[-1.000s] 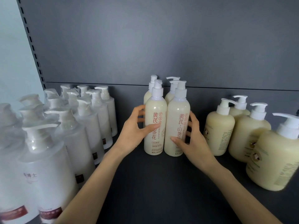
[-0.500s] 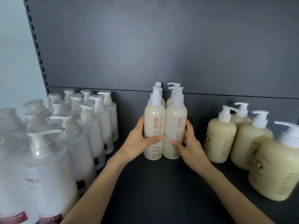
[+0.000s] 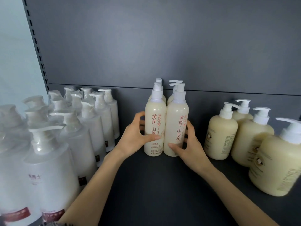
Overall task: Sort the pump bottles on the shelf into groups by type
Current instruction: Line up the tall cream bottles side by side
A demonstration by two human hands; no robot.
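Though upright on the shelf (image 3: 146, 185), the centre front pair is held.
The left hand (image 3: 133, 137) has its grip curled round the left tall bottle (image 3: 154, 115); the right hand (image 3: 190, 149) clamps the right tall bottle (image 3: 176, 115) beside it.

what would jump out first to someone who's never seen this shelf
Dead centre, two hands clasp a pair of tall cream bottles with red lettering: the left hand grips the left front bottle, the right hand the right front bottle. A crowd of white plastic-wrapped pump bottles fills the left side, and squat yellow pump bottles stand at the right, all on a dark grey shelf.
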